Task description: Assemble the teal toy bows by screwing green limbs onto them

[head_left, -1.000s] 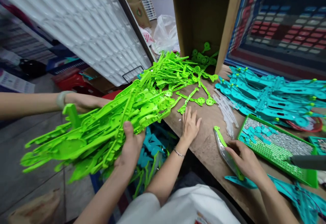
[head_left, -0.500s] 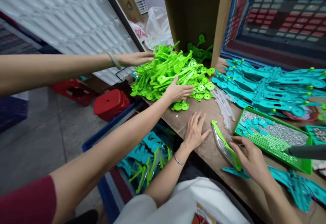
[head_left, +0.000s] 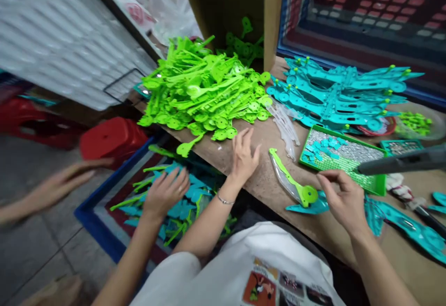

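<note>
My left hand (head_left: 245,155) rests at the table's front edge, fingers spread, holding nothing. Just right of it lies a curved part of lime-green and clear plastic (head_left: 290,179) with a round green end. That end overlaps a teal plastic part (head_left: 311,207) beneath. My right hand (head_left: 343,199) hovers beside the round end, apart from it. Its thumb and forefinger come together near the green tray (head_left: 374,183); anything between them is too small to make out. The tray holds small metal pieces and teal bits.
A heap of lime-green parts (head_left: 209,90) covers the table's left side. Teal parts (head_left: 334,92) are stacked at the back right. A co-worker's hand (head_left: 167,190) is over the blue-rimmed crate (head_left: 99,229); another hand (head_left: 59,187) is farther left. A dark tool (head_left: 400,159) juts in from the right.
My right hand has come off the green-and-clear part, whose round end now shows. A co-worker's hands have left the green heap and moved down over the crate and left. The view has shifted.
</note>
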Available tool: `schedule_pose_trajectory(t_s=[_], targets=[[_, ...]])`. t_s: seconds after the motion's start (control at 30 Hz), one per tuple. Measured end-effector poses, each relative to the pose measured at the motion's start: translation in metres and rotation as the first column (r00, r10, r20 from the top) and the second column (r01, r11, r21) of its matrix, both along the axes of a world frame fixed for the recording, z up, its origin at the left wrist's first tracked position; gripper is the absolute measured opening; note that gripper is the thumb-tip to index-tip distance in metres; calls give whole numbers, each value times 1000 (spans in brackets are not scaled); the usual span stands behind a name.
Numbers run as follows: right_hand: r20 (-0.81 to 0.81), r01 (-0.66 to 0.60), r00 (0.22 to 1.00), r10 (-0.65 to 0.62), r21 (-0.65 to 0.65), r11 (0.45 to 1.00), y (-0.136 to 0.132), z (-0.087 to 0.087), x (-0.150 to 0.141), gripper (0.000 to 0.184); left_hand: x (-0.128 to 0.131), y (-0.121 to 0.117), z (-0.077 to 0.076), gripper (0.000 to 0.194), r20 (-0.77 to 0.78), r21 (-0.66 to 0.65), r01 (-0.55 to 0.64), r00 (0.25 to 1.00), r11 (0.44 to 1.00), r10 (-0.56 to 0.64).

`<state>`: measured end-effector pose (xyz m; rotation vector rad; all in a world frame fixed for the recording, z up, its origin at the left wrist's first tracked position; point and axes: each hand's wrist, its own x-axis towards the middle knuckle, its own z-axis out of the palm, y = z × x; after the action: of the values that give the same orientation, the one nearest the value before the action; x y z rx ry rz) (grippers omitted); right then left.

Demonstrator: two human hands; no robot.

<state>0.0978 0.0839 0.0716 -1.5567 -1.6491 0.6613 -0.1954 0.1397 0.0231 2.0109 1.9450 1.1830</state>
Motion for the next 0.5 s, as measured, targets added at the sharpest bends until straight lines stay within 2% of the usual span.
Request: schedule_pose_trajectory(t_s=[0.03, 0.07, 0.13, 0.17, 0.2, 0.23, 0.3, 0.37, 0.43, 0.5], targets=[[-71, 145, 988, -137, 120, 982, -1, 2, 5, 19, 3, -3, -1, 46, 114, -36, 2, 993, 999, 2], [-160, 303, 950, -269, 256, 918, 0, 4, 11, 20, 7, -7, -3, 41, 242, -96, 13, 970, 995, 10], [-321, 530, 847, -423, 456, 715, 5, 9, 27, 34, 16, -17, -10, 36, 487, -245, 70, 871, 967, 60], [-359, 570, 822, -442, 500, 653, 10, 12, 37, 47, 21, -22, -15, 36, 576, -308, 110, 812, 945, 93], [-374, 572, 820, -434, 502, 649, 16, 14, 46, 62, 25, -26, -19, 36, 639, -354, 149, 759, 923, 122], [-379, 551, 831, -406, 469, 690, 23, 16, 55, 75, 30, -29, -23, 36, 680, -384, 180, 718, 906, 145], [-414, 476, 848, -332, 317, 820, 38, 18, 65, 85, 37, -32, -29, 37, 718, -411, 218, 676, 885, 167], [-483, 407, 826, -292, 152, 901, 50, 20, 66, 78, 42, -33, -32, 40, 731, -427, 230, 657, 875, 184], [-512, 376, 807, -293, 62, 925, 56, 24, 60, 67, 46, -33, -33, 46, 735, -430, 223, 649, 875, 195], [-502, 358, 814, -292, 39, 933, 57, 31, 52, 67, 51, -34, -31, 54, 719, -423, 202, 667, 883, 192]])
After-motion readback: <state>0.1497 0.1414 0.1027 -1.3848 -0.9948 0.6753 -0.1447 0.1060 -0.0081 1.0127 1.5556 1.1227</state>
